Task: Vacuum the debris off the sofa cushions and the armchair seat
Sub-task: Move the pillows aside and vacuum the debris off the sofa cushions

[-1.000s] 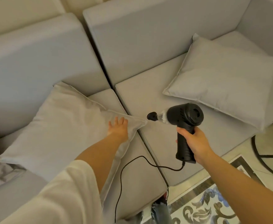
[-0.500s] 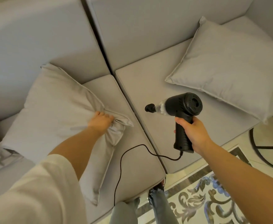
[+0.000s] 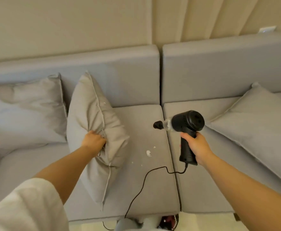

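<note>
My left hand (image 3: 94,140) grips the edge of a grey throw pillow (image 3: 94,117) and holds it tilted up on its side on the left seat cushion (image 3: 141,180). White debris (image 3: 148,152) lies on the bared part of that cushion, with smaller flecks nearby and one on the pillow. My right hand (image 3: 196,148) is shut on the handle of a black handheld vacuum (image 3: 187,125). Its nozzle points left, above the seam between the two seat cushions. The black cord (image 3: 143,184) trails from the handle across the cushion and over the front edge.
A second grey pillow (image 3: 25,110) leans at the far left, and a third (image 3: 259,127) lies on the right seat cushion (image 3: 199,189). Grey back cushions (image 3: 119,77) stand behind, under a beige panelled wall. The floor and a dark item show below the sofa's front edge.
My left hand closed on the pillow's edge and lifted it upright toward the left, uncovering white debris. The view swung to face the sofa's back. The vacuum stayed in my right hand.
</note>
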{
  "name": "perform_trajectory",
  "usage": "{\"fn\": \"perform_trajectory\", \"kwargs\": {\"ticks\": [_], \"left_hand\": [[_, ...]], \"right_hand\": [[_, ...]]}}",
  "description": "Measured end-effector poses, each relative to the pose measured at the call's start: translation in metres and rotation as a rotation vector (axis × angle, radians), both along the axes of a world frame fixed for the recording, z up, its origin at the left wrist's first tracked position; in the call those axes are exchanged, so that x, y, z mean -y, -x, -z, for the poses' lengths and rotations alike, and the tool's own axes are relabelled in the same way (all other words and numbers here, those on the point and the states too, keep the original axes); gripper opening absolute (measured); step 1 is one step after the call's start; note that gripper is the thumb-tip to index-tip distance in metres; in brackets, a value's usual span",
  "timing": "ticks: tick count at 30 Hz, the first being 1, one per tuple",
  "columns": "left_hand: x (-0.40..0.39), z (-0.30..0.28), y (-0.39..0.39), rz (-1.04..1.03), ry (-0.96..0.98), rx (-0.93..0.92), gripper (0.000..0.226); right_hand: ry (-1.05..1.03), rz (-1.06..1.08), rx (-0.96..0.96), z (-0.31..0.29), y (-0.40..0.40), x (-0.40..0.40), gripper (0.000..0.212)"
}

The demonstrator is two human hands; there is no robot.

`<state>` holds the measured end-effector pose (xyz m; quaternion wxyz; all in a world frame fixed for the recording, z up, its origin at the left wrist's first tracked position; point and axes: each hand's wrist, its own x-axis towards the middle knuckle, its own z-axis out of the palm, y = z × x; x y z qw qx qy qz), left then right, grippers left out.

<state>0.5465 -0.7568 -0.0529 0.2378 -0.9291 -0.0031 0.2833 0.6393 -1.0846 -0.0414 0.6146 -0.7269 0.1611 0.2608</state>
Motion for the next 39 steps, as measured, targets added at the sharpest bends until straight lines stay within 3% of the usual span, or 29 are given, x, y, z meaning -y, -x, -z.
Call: {"fn": "perform_trajectory", "kwargs": {"ticks": [6, 17, 24, 29, 36, 39], "left_hand": [[-0.064, -0.041, 0.067, -0.028, -0.088, -0.003, 0.028], [-0.182, -0.082, 0.174, -0.219, -0.122, -0.090, 0.027], [-0.210, -0.118, 0.197, -0.357, -0.130, -0.174, 0.021], [-0.241, -0.130, 0.205, -0.470, -0.094, -0.001, 0.026], [-0.309, -0.102, 0.207, -0.711, 0.030, 0.280, 0.035], [-0.327, -0.092, 0.200, -0.939, 0.269, 0.288, 0.069]], "right_hand": [[-0.014, -0.139, 0.035, -0.021, 0.007, -0.064, 0.015], [-0.001, -0.226, 0.053, -0.036, 0.053, -0.226, 0.030], [-0.005, -0.318, 0.080, -0.053, 0.086, -0.329, 0.039], [-0.014, -0.417, 0.123, -0.069, 0.099, -0.372, 0.043], [0.072, -0.492, 0.184, -0.070, 0.101, -0.377, 0.025], [0.092, -0.485, 0.200, -0.064, 0.104, -0.372, 0.020]]}}
